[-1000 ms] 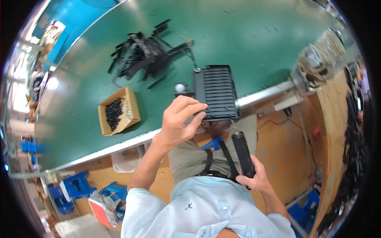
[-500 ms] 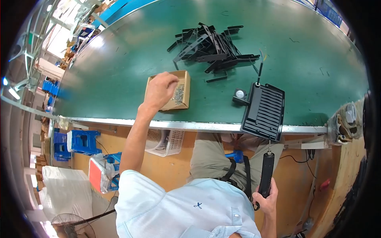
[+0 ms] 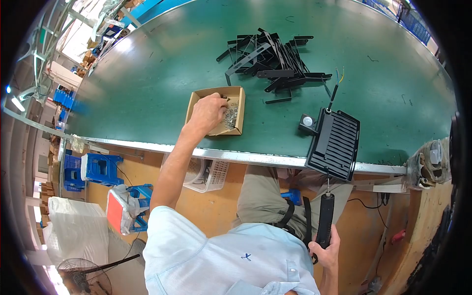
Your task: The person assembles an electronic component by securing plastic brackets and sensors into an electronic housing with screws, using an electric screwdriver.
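Observation:
My left hand (image 3: 208, 114) reaches into a shallow cardboard box (image 3: 239, 117) on the green table, its fingers curled together over the small metal screws (image 3: 231, 116). What its fingertips hold, if anything, I cannot tell. In my right hand (image 3: 326, 250) is a black electric screwdriver (image 3: 325, 219), its bit pointing away from me at the near edge of a floodlight (image 3: 334, 143). The black floodlight lies ribbed back up at the table's front edge, partly overhanging it. A sensor (image 3: 308, 122) sticks out on its left, and a cable with bare coloured wires (image 3: 334, 93) rises from its far end.
Black metal brackets (image 3: 275, 73) lie heaped on the green table (image 3: 162, 73) beyond the box. Below the table's metal edge stands a white plastic basket (image 3: 216, 177). Blue stools (image 3: 101, 168) are at the left, and a wrapped bundle (image 3: 428, 164) is at the right corner.
My left hand has gone lower into the box, fingers down at the screws. The view has shifted a little, so the table things appear farther right. My right hand still holds the screwdriver.

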The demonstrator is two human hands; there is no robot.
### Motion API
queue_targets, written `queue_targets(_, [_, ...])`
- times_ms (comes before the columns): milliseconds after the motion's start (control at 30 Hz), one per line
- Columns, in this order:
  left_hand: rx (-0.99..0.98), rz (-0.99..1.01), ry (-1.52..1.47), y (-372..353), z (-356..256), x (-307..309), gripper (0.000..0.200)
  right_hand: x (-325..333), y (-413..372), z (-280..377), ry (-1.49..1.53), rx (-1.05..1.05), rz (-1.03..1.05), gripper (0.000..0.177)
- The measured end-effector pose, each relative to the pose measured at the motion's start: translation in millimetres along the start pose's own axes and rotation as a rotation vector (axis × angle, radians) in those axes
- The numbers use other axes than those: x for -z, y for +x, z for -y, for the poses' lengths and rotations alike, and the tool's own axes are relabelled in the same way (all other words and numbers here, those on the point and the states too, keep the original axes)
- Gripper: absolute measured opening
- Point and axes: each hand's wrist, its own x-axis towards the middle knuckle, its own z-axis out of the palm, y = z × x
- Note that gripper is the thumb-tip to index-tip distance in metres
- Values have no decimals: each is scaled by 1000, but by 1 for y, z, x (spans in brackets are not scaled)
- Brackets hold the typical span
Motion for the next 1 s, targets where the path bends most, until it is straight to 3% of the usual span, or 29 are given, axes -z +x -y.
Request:
queue_targets(267, [-38,11,-36,5,4,-6,12,4,3,-5,-38,4,11,62])
queue_targets(467, [-78,92,94,12,8,-5,12,7,-1,-5,-109,-17,3,64])
queue_targets(567, [-71,-137,-43,9,-4,2,8,9,-4,2,-210,63,1,69])
queue_targets(633, [63,-230,-263,6,-40,25,4,16,-11,0,-180,27,-9,69])
queue_targets(700, [-23,-303,-440,3,-80,39,3,18,-15,-4,-129,19,-24,69])
queue_targets(767, [-217,-223,-565,-3,-126,37,6,18,-20,-9,-64,32,-50,70])
queue_targets(833, [-538,-180,-454,1,-167,17,12,20,-24,-10,-60,24,-61,70])
queue_targets(1000, [-863,-82,-423,21,-227,-9,21,27,-27,-25,-49,46,-58,66])
